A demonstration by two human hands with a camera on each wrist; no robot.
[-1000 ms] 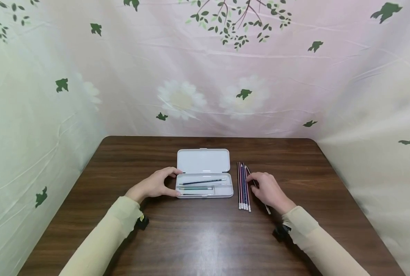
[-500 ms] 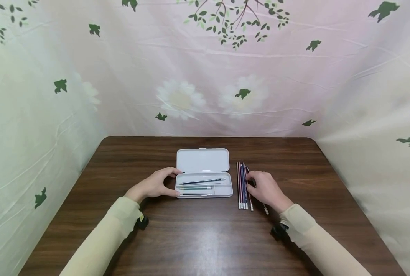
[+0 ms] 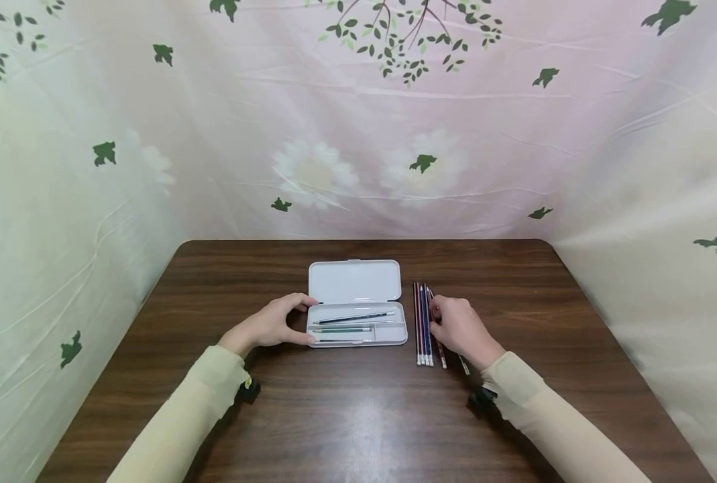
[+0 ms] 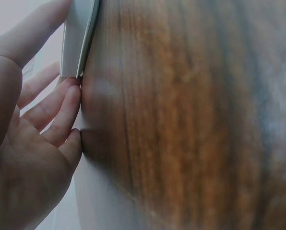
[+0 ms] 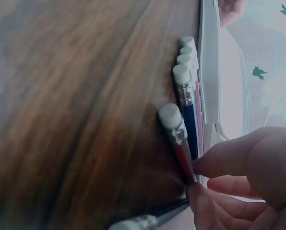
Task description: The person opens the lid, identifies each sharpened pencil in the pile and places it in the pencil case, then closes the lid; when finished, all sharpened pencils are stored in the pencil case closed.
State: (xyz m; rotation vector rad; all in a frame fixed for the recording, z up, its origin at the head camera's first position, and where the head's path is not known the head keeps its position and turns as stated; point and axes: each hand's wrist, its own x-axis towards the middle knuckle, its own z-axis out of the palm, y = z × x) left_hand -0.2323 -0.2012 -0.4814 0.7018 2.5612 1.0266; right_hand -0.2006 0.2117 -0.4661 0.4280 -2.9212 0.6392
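An open white pencil case (image 3: 390, 333) lies on the table with a dark pencil (image 3: 352, 318) and a green one (image 3: 343, 329) among those inside. My left hand (image 3: 271, 323) holds its left end, thumb at the front corner and fingers at the back. To the right of the case, several pencils (image 3: 423, 332) lie side by side, white erasers toward me. My right hand (image 3: 463, 329) pinches a red pencil (image 5: 182, 155) between thumb and fingers, its eraser end angled off the row. A separate dark pencil (image 5: 157, 218) lies partly under that hand.
The brown wooden table (image 3: 358, 416) extends in front of the case and to both sides. Behind it hangs a pale curtain (image 3: 358, 121) with leaf and bird prints, which also closes off the left and right.
The red pencil's eraser end has swung right, away from the row, as my right hand's thumb and fingers closed on it. My left hand stays at the case.
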